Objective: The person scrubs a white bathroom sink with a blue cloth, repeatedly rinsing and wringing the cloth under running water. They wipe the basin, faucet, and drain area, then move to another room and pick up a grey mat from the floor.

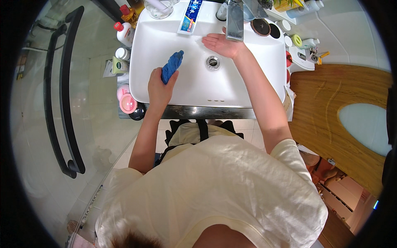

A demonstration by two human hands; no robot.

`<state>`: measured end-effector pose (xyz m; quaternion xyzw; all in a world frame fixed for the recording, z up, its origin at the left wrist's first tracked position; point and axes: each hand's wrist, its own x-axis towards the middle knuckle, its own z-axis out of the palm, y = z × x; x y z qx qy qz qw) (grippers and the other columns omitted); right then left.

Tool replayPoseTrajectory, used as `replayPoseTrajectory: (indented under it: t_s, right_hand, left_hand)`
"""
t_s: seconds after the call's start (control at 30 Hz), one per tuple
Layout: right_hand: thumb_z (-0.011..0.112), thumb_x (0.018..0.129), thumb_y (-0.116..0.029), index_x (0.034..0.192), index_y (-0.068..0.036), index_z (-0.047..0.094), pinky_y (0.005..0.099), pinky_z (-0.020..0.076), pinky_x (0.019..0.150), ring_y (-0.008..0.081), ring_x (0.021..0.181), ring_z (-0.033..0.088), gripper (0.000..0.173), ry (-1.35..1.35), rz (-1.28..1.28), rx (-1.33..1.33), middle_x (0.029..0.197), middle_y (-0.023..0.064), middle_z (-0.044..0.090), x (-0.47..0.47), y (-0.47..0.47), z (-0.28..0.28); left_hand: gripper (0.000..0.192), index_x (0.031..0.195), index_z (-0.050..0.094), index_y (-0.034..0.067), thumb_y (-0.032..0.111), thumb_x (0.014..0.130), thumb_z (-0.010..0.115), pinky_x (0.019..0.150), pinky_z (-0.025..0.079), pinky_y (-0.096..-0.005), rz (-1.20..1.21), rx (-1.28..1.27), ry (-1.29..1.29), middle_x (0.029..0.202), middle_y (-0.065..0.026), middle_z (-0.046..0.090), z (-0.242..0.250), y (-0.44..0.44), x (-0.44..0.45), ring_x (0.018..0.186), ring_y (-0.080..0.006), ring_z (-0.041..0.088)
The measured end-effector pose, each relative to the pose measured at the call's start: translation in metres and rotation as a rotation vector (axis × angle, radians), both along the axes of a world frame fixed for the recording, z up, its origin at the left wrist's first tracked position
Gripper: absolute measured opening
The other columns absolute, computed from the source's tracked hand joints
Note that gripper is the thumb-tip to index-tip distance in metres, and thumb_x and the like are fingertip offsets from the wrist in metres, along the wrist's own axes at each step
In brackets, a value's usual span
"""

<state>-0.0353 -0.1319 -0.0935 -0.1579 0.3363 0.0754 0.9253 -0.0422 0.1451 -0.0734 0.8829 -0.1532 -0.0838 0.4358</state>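
Note:
My left hand (160, 85) grips a bunched blue cloth (172, 66) over the left half of a white washbasin (149, 40). My right hand (224, 46) is held palm up with its fingers apart, under the grey metal faucet (235, 24) that hides part of it. Nothing lies on the visible part of that palm. Below the right hand is the round metal drain (213, 63). A blue toothpaste tube (189, 18) lies on the basin's back ledge, to the left of the faucet.
Bottles, such as a white one with a red cap (125, 32), and a pink compact (128, 103) line the left edge. Dark round lids (260, 27) sit back right. A glass door with a black handle (64, 93) stands left, a wooden door (328, 102) right.

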Motion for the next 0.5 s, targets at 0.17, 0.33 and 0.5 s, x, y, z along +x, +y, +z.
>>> replayPoseTrajectory:
  t_s: [0.17,0.33,0.5]
  right_hand:
    - [0.017,0.094,-0.047,0.134,0.011,0.013,0.0403,0.0151,0.11,0.0344,0.133,0.017,0.071,-0.082,-0.005,0.057,0.142,0.0255,0.016,0.027,0.008,-0.012]
    - [0.013,0.094,-0.049,0.135,0.011,0.01,0.0407,0.014,0.11,0.0349,0.133,0.017,0.073,-0.083,0.031,0.074,0.142,0.0258,0.014,0.038,0.016,-0.004]
    - [0.014,0.094,-0.047,0.136,0.009,0.01,0.0415,0.0175,0.109,0.0355,0.131,0.023,0.07,-0.009,0.161,0.012,0.141,0.0258,0.018,0.034,0.01,0.006]
  left_hand:
    - [0.034,0.079,0.051,-0.003,0.027,0.076,0.067,0.061,0.04,-0.037,0.017,-0.046,0.005,0.074,-0.0148,0.051,-0.002,0.0,-0.002,0.068,-0.0302,0.051]
    - [0.034,0.078,0.05,-0.002,0.028,0.077,0.067,0.06,0.039,-0.0373,0.009,-0.034,-0.017,0.072,-0.0142,0.049,-0.003,0.002,-0.001,0.066,-0.0298,0.049]
    - [0.034,0.077,0.05,-0.002,0.028,0.077,0.067,0.059,0.039,-0.0369,0.03,-0.027,-0.016,0.071,-0.0144,0.049,-0.003,0.005,-0.001,0.065,-0.0296,0.049]
